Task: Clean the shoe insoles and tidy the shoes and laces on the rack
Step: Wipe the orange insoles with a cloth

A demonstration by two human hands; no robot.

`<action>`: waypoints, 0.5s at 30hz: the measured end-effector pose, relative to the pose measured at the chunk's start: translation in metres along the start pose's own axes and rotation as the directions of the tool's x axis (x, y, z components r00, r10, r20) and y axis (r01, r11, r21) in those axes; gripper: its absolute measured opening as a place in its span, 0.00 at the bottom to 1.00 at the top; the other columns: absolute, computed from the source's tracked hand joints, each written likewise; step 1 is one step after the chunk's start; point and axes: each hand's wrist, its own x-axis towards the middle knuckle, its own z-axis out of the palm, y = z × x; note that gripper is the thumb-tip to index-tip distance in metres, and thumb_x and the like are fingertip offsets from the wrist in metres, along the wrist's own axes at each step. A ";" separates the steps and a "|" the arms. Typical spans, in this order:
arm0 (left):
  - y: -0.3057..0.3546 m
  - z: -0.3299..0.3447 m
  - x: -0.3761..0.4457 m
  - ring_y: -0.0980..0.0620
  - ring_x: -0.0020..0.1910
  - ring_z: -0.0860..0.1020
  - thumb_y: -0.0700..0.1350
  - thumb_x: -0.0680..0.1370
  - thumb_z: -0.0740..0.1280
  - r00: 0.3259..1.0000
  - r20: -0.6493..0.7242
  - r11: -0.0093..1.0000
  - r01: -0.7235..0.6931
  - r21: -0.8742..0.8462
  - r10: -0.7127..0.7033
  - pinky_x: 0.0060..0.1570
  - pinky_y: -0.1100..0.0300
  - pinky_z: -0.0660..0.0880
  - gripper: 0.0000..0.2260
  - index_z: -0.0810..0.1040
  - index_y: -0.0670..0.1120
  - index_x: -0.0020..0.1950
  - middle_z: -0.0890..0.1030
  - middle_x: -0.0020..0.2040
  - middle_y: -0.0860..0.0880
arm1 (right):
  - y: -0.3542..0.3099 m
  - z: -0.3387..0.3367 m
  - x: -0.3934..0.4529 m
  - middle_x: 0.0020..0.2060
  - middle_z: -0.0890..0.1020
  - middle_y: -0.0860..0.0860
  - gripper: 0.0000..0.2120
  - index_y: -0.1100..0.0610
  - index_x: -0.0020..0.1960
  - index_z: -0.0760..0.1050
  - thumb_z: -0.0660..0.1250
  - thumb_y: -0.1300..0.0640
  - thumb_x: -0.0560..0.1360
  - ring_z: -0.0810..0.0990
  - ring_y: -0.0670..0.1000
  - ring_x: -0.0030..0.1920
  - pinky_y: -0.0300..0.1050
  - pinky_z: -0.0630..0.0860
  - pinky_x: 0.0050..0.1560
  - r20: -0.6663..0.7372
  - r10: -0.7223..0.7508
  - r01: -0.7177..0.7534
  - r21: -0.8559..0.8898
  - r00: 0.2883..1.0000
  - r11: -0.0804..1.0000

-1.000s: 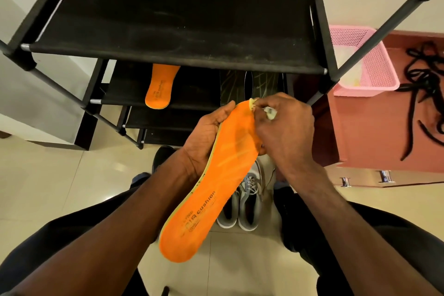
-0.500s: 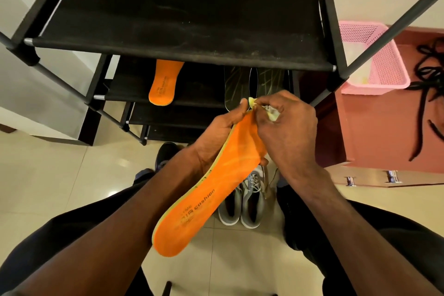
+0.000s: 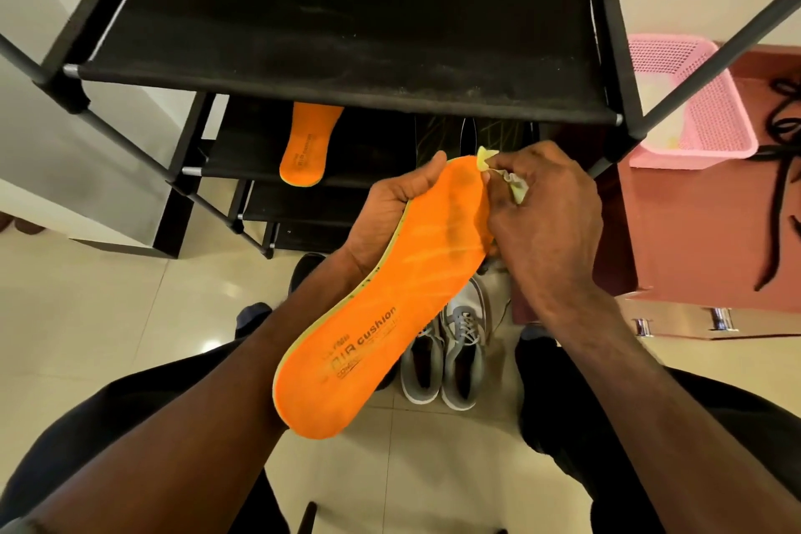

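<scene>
left hand (image 3: 390,208) grips the orange insole (image 3: 390,303); right hand (image 3: 542,204) pinches a yellow cloth (image 3: 516,186) at its toe. we should wipe firmly heelward, bracing underneath.

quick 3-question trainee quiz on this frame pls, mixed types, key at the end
1. True or false: the left hand holds the orange insole.
2. What does the right hand pinch? A) black lace B) small yellow cloth C) brush
3. Where does the second orange insole lie?

Key: 1 true. 2 B. 3 On a lower shelf of the black rack, left of the hands.
</scene>
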 end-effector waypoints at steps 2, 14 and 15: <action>0.003 -0.001 0.001 0.49 0.46 0.86 0.51 0.87 0.54 0.999 -0.022 0.999 -0.035 0.005 0.036 0.49 0.53 0.84 0.20 0.78 0.39 0.62 0.86 0.49 0.43 | -0.002 0.000 0.000 0.55 0.84 0.47 0.11 0.52 0.61 0.85 0.72 0.54 0.79 0.81 0.53 0.55 0.51 0.81 0.51 0.028 -0.017 0.017 0.001 0.999 1.000; 0.007 0.001 -0.003 0.51 0.37 0.85 0.51 0.88 0.53 0.990 -0.099 0.995 -0.102 -0.014 0.100 0.39 0.58 0.83 0.20 0.79 0.39 0.54 0.85 0.38 0.45 | -0.014 0.012 -0.015 0.51 0.86 0.47 0.08 0.53 0.55 0.86 0.75 0.57 0.76 0.83 0.49 0.58 0.54 0.82 0.58 0.153 -0.043 0.014 0.185 0.987 0.983; 0.007 0.000 -0.002 0.51 0.36 0.85 0.51 0.88 0.53 0.991 -0.095 0.995 -0.098 -0.013 0.097 0.39 0.58 0.83 0.20 0.79 0.39 0.54 0.85 0.38 0.45 | -0.014 0.011 -0.015 0.50 0.86 0.46 0.08 0.52 0.55 0.86 0.75 0.56 0.76 0.84 0.49 0.56 0.54 0.82 0.56 0.138 -0.035 0.010 0.178 0.990 0.984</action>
